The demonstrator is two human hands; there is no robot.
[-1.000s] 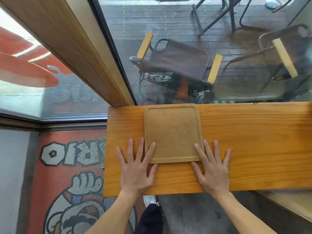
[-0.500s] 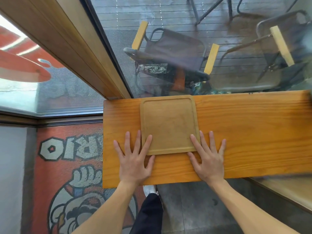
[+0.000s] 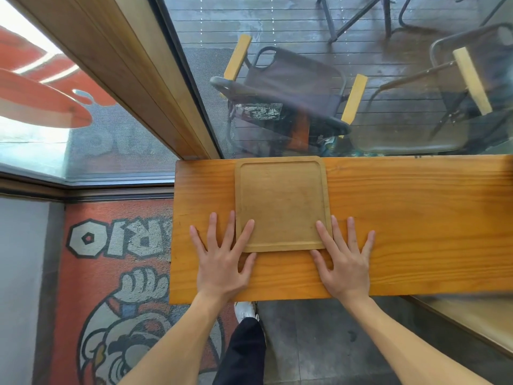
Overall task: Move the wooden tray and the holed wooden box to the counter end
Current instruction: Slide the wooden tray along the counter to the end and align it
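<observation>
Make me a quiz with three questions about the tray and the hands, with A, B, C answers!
1. Where is the wooden tray?
A. On the floor
B. On the counter, near its left end
C. On a chair outside

2. How many trays are on the counter?
A. One
B. Two
C. Three

3. What are the left hand and right hand doing?
A. Making fists
B. Lifting the tray high
C. Lying flat with fingers spread at the tray's near corners

Answers:
1 B, the tray lies on the orange wood against the window, close to the left end.
2 A, only one tray shows.
3 C, both palms rest on the counter, fingers touching the tray's corners.
</observation>
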